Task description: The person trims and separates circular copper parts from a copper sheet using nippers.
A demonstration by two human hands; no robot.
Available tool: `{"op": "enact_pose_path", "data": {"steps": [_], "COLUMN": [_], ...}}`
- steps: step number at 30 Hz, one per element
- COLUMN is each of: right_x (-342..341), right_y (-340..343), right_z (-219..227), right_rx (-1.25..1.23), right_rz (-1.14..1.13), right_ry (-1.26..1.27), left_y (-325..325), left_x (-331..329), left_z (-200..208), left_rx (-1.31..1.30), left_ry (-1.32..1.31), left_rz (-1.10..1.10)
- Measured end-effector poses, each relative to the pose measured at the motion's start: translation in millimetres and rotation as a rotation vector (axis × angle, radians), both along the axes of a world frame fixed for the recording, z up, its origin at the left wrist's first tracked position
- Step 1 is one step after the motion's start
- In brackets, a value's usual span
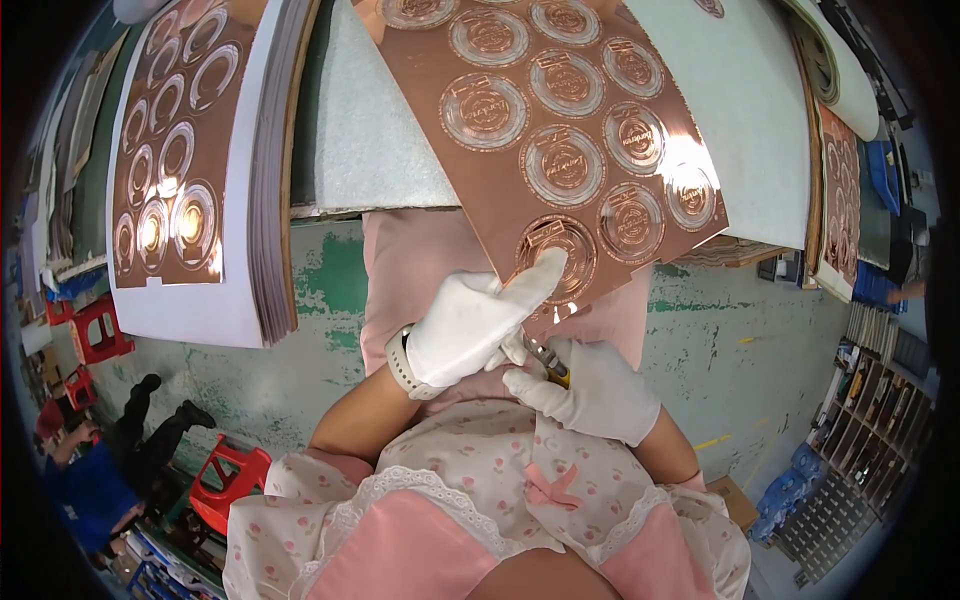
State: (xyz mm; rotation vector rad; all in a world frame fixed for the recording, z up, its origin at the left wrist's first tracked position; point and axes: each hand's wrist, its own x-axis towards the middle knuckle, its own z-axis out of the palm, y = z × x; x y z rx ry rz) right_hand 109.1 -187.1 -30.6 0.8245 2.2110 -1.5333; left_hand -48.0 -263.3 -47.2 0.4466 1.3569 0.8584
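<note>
- Looking down now: worn grey floor [230,395], flaked with green patches [340,270], yellow streaks [712,442] off right!
- Out left: red stools [245,467], bright against the grey.
- Over right: a compartmented rack [880,425], a perforated grey panel [830,535] just beside, a cardboard box [735,503] nearer in.

Curly script [565,172] is running across the middle of several round emblems on the central copper-coloured sheet [592,118], each seemingly bearing the same lettering. Small rectangles [545,236] are sitting beside the script on some emblems, but their marks are proving too fine to read. Glare is washing over the rightmost emblem [689,193]. On the left sheet [207,133] and the right sheet [838,195], similar round designs are showing, and any lettering there is escaping reading.
</note>
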Motion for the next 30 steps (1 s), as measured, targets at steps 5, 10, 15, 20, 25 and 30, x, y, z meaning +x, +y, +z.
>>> {"op": "enact_pose_path", "data": {"steps": [5,10,15,20,25,30], "right_x": [-1.4,-0.7,-0.7,-2.9,2.6,-0.6], "right_y": [0.4,1.6,2.1,4.7,5.3,10.3], "right_z": [-0.1,-2.7,-2.0,2.5,-3.8,3.6], "right_rx": [0.008,-0.005,0.003,-0.011,-0.086,-0.159], "right_rz": [0.003,0.009,0.023,0.051,0.029,0.034], "right_ry": [-0.025,-0.019,-0.01,-0.025,-0.04,-0.069], "left_y": [-3.4,1.9,3.0,0.8,14.1,14.7], "left_x": [-0.1,-1.3,-0.8,-0.3,-3.4,-0.5], "left_z": [-2.1,4.8,9.0,4.0,7.7,7.1], "left_rx": [0.082,0.008,-0.065,-0.073,-0.132,-0.056], "left_ry": [0.031,-0.024,-0.097,-0.148,-0.097,-0.118], "left_rz": [-0.009,0.046,0.127,0.159,0.088,0.095]}}
